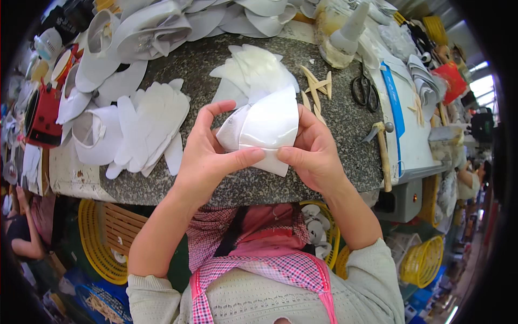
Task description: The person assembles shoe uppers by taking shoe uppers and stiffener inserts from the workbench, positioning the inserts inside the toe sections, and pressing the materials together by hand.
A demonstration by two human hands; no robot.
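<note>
Toward two o'clock from the middle of the view, a long blue strip (pixel 396 116) is lying on the table (pixel 199 70). Its upper part, nearer its twelve o'clock end, is bearing a short line of pale lettering, running lengthwise. The characters are appearing too small and blurred for sure reading.

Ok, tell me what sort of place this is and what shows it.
Probably a hand workshop, perhaps for shoe parts: a fan of flat white pieces lies on the speckled worktop, with black-handled scissors and a hammer at its right side, and a glossy white piece is held over it.
</note>
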